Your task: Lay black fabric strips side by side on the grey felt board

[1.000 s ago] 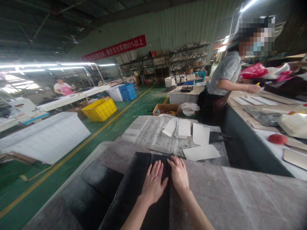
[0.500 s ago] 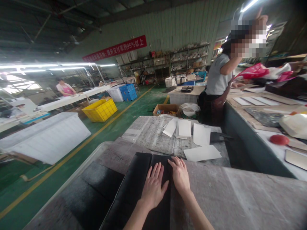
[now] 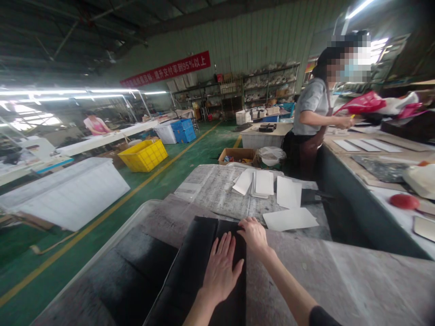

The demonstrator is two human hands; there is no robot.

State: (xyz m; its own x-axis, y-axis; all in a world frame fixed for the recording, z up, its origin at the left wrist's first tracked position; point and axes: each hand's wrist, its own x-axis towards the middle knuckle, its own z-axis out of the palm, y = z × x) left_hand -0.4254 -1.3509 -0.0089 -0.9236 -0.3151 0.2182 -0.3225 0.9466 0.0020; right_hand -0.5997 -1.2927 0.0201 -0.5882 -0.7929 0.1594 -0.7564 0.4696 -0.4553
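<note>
A long black sheet (image 3: 190, 267) of smooth leather-like material lies on the worn board-covered table in front of me, with a fold or seam line running along it. My left hand (image 3: 222, 267) rests flat on the sheet, fingers stretched out and thumb apart. At the sheet's far right corner is my right hand (image 3: 254, 233), its fingers bent and drawn together over the edge; the fingertips are partly hidden. Left of the sheet, a dark stained patch (image 3: 142, 258) shows on the table.
White cards (image 3: 264, 182) lie loose and stacked on the far board. Beyond stand a cardboard box (image 3: 237, 156) and a yellow crate (image 3: 143, 155). A co-worker (image 3: 312, 108) stands at the right-hand table, which holds a red round object (image 3: 404, 202) and pale strips (image 3: 363, 145).
My right hand's fingers have curled in at the sheet's far corner, and its forearm has swung outward to the right. My left hand stays flat. The co-worker's raised arm has come down.
</note>
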